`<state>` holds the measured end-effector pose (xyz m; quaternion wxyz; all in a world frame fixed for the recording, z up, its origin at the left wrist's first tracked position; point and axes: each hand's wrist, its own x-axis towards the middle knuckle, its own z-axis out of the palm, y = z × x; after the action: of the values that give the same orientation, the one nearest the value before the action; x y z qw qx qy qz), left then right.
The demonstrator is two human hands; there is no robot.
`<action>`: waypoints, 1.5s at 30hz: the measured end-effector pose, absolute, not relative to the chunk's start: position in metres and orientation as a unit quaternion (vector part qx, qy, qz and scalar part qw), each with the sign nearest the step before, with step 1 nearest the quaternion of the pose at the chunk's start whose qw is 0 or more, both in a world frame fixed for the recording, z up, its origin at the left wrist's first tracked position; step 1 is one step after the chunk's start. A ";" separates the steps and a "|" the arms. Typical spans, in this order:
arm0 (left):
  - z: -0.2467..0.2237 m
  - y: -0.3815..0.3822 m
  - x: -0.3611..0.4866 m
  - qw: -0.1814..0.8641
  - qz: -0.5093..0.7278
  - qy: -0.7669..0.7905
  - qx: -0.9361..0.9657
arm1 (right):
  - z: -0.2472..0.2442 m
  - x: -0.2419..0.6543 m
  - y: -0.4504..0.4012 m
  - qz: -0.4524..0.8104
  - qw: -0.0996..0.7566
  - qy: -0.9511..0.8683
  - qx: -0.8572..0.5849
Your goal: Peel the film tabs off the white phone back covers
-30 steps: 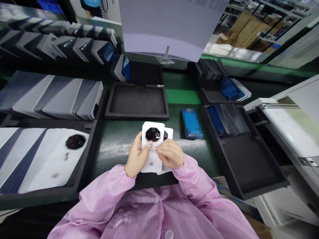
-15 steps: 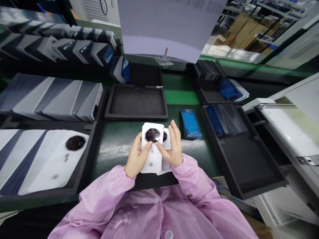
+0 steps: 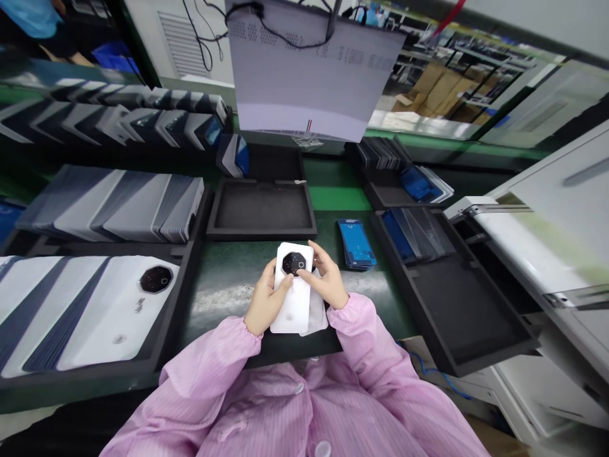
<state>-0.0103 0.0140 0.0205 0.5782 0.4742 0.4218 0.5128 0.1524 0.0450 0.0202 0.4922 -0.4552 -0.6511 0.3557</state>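
Between both hands is a white phone back cover (image 3: 291, 304) with a dark octagonal camera window near its top. My left hand (image 3: 266, 297) grips its left edge, thumb on the front below the window. My right hand (image 3: 329, 279) has its fingers closed about the upper right edge, and its thumb presses at the window's lower rim. Behind the held cover, to its right, a second white back cover (image 3: 318, 317) is partly hidden. Right of my hands lies a small stack of blue-filmed panels (image 3: 356, 242) on the green bench.
At left, black trays (image 3: 178, 298) hold rows of white back covers (image 3: 114, 311). An open black foam tray (image 3: 261, 206) lies ahead. Another black tray (image 3: 469, 304) at right carries dark panels (image 3: 419, 231). Beyond hangs a grey monitor-like panel (image 3: 309, 82). A white machine (image 3: 537, 247) stands far right.
My right hand's fingers have come down from raised to close on the cover's upper right edge. The head view has tilted up slightly, showing more of the background.
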 end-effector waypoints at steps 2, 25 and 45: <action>0.019 0.015 -0.009 0.587 0.515 0.412 0.470 | 0.018 0.153 0.046 0.387 0.498 -0.636 -0.445; 0.011 0.016 -0.011 0.486 0.491 0.418 0.590 | 0.071 0.162 0.078 0.335 0.337 -0.715 -0.513; 0.009 0.021 -0.014 0.506 0.506 0.423 0.556 | 0.072 0.156 0.072 0.343 0.419 -0.717 -0.440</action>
<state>-0.0140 0.0213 0.0090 0.5061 0.5556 0.4230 0.5061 0.1557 0.0717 0.0722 0.4188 -0.4396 -0.7169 0.3428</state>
